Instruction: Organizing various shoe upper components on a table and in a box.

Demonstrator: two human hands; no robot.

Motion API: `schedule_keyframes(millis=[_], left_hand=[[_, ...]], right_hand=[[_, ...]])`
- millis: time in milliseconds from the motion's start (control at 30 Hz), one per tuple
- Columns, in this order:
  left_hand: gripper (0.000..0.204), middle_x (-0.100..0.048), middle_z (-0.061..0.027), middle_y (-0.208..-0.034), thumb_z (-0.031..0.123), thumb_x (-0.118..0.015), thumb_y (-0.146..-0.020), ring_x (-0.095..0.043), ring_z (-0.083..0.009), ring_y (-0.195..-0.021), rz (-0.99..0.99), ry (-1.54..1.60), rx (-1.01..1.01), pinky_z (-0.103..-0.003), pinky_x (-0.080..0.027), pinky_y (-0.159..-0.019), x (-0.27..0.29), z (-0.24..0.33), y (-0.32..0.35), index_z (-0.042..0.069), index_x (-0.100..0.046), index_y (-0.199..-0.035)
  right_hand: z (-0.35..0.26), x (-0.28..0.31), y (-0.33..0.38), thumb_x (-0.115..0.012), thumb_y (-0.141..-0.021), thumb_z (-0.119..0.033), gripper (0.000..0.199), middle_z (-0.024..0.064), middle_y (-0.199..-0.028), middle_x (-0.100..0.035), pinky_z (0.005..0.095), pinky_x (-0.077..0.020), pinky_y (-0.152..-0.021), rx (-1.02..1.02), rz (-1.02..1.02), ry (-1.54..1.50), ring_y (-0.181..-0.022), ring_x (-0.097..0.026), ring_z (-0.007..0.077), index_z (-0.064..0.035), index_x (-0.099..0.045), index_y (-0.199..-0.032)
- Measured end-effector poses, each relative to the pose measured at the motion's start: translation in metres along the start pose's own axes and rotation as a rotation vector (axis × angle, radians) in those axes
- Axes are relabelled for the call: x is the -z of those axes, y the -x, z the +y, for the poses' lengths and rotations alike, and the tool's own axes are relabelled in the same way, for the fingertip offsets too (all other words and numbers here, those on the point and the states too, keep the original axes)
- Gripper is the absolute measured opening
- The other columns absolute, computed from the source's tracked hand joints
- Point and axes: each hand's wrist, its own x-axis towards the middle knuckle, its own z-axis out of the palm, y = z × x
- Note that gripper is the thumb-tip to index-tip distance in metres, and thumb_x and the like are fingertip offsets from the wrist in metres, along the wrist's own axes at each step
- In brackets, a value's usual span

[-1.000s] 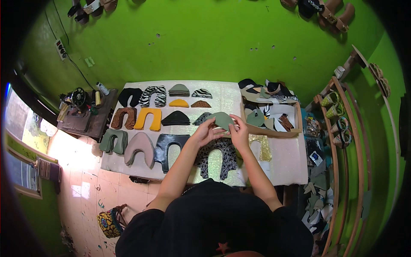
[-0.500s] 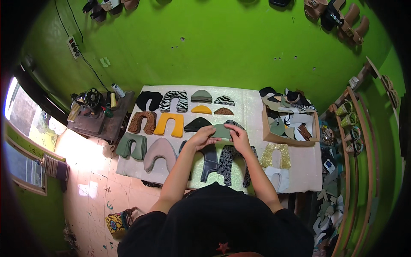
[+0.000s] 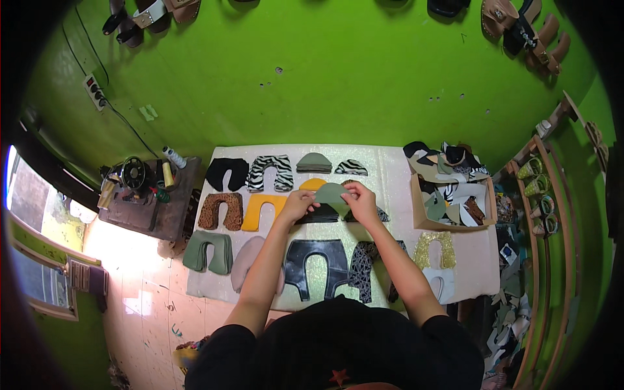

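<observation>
My left hand (image 3: pixel 301 206) and my right hand (image 3: pixel 361 201) hold a green half-moon piece of sheet material (image 3: pixel 331 194) between them, pinched at its two ends. It is lifted over a stack of black half-moon pieces (image 3: pixel 317 215) and partly covers a yellow half-moon stack (image 3: pixel 312 185). Farther back lie a grey-green half-moon stack (image 3: pixel 314 164) and a zebra-striped one (image 3: pixel 351 168). A shiny black U-shaped piece (image 3: pixel 296 263) rests below my hands, beside a grey-and-black patterned one (image 3: pixel 361 272). My left forearm partly hides a pinkish U-shaped stack (image 3: pixel 246 265).
More U-shaped stacks lie leftward: green (image 3: pixel 222 255), leopard-print (image 3: pixel 211 213), yellow (image 3: pixel 261 211), zebra-striped (image 3: pixel 260 175), black (image 3: pixel 221 174). A gold one (image 3: pixel 437 253) lies at right, before a cardboard box (image 3: pixel 455 227) of offcuts. A sewing machine (image 3: pixel 134 174) stands left; a sandal rack (image 3: pixel 533 195), right.
The view has shifted, so the table appears lower. My hands have moved farther back over the table with the green half-moon piece, uncovering the shiny black U-shaped piece.
</observation>
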Motion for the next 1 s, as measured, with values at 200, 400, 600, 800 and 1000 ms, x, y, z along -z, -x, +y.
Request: schedule_keyframes(millis=[200, 400, 600, 800, 1000], left_hand=[[0.02, -0.063, -0.009, -0.071, 0.012, -0.053, -0.082, -0.054, -0.0113, -0.053, 0.246, -0.14, -0.195, -0.023, -0.044, -0.052, 0.038, -0.002, -0.066, -0.004, -0.056, -0.092], [0.016, -0.062, -0.0138, -0.073, 0.015, -0.056, -0.077, -0.06, -0.0256, -0.069, 0.548, -0.54, -0.282, -0.033, -0.046, -0.063, 0.052, 0.0, -0.1, 0.002, -0.061, -0.084], [0.015, -0.061, -0.0134, -0.073, 0.014, -0.059, -0.075, -0.059, -0.0292, -0.072, 0.585, -0.641, -0.22, -0.039, -0.045, -0.063, 0.051, 0.004, -0.117, 0.005, -0.058, -0.086], [0.01, -0.058, -0.0097, -0.076, 0.012, -0.06, -0.073, -0.055, -0.0275, -0.076, 0.648, -0.963, -0.423, -0.038, -0.044, -0.063, 0.048, -0.012, -0.132, 0.008, -0.057, -0.082], [0.008, -0.053, -0.0048, -0.081, 0.014, -0.056, -0.072, -0.051, -0.0229, -0.08, 0.698, -1.229, -0.497, -0.036, -0.043, -0.061, 0.044, -0.021, -0.135, 0.009, -0.06, -0.077]], right_hand=[[0.008, -0.036, -0.073, -0.062, -0.068, 0.0, 0.021, 0.007, -0.069, -0.058, 0.0265, -0.0448, -0.056, 0.18, 0.089, 0.213, -0.058, -0.054, 0.0145, -0.0017, -0.058, -0.089], [0.031, -0.06, -0.118, -0.062, -0.067, 0.001, 0.017, 0.0122, -0.07, -0.055, 0.032, -0.0438, -0.06, 0.192, 0.029, 0.314, -0.064, -0.053, 0.023, 0.0004, -0.054, -0.083], [0.053, -0.068, -0.135, -0.06, -0.069, 0.001, 0.012, 0.0157, -0.074, -0.052, 0.0362, -0.0427, -0.063, 0.284, 0.055, 0.42, -0.069, -0.053, 0.031, 0.0015, -0.051, -0.076], [0.065, -0.072, -0.129, -0.058, -0.073, -0.005, 0.007, 0.0167, -0.08, -0.051, 0.0385, -0.0435, -0.066, 0.217, 0.044, 0.479, -0.072, -0.052, 0.0324, -0.0003, -0.057, -0.078], [0.058, -0.067, -0.119, -0.058, -0.074, -0.014, 0.013, 0.0127, -0.085, -0.051, 0.0374, -0.0459, -0.068, 0.217, 0.014, 0.747, -0.08, -0.052, 0.0287, -0.008, -0.062, -0.085]])
